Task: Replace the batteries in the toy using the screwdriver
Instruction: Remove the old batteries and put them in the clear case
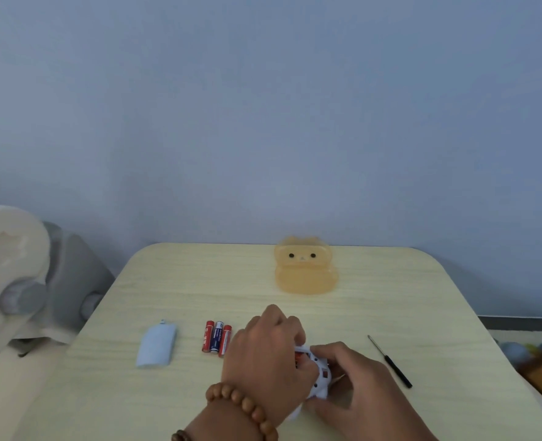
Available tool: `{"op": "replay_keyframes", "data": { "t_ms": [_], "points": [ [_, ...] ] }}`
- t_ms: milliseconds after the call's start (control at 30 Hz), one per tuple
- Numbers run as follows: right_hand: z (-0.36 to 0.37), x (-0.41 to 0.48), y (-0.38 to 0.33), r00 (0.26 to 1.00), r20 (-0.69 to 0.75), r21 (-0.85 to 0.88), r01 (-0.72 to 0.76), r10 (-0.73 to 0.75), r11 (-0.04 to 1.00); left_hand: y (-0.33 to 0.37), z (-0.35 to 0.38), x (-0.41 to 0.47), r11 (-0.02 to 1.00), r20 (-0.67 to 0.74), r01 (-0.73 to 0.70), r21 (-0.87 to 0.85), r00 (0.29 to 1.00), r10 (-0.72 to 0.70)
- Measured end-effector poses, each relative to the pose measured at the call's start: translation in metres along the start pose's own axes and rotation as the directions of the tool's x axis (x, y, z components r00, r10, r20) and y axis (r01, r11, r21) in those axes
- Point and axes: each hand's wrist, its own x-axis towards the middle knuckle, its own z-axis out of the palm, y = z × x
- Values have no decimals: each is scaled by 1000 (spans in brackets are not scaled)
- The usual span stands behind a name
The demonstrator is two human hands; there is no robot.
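Fingers (304, 366) of our left hand (263, 354) curl into the open battery bay of the white toy (319, 374), pinching at a red cell there; whether they grip it we cannot tell. Our right hand (355, 389) wraps closed around the toy near the table (390, 297) front edge, steadying it. Three AAA batteries (216, 338) and the pale blue cover (156, 346) lie left, clear of the work; the screwdriver (389, 361) rests right, within reach for refastening.

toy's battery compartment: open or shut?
Open: the small white plastic toy, held in both hands, shows a red battery inside; the pale blue cover lies apart.
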Motion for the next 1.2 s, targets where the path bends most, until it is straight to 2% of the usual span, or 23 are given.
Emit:
{"op": "replay_keyframes", "data": {
  "t_ms": [267,467,567,967,1200],
  "points": [
    [1,0,-1,999,40,-55,13,-11,998,-1,2,4,993,84,106,-60,991,-100],
    [-1,1,-4,995,96,-58,18,-12,998,-3,4,9,950,182,220,-220,966,-182],
    [-2,2,-7,995,94,-64,19,-13,998,0,3,11,946,202,235,-224,961,-191],
    [-3,3,-9,991,118,-12,-61,62,998,-1,3,11,985,128,95,-146,989,-76],
    [-1,0,-14,995,35,2,-92,92,996,3,6,9,999,52,-51,17,997,50]
  ]
}}
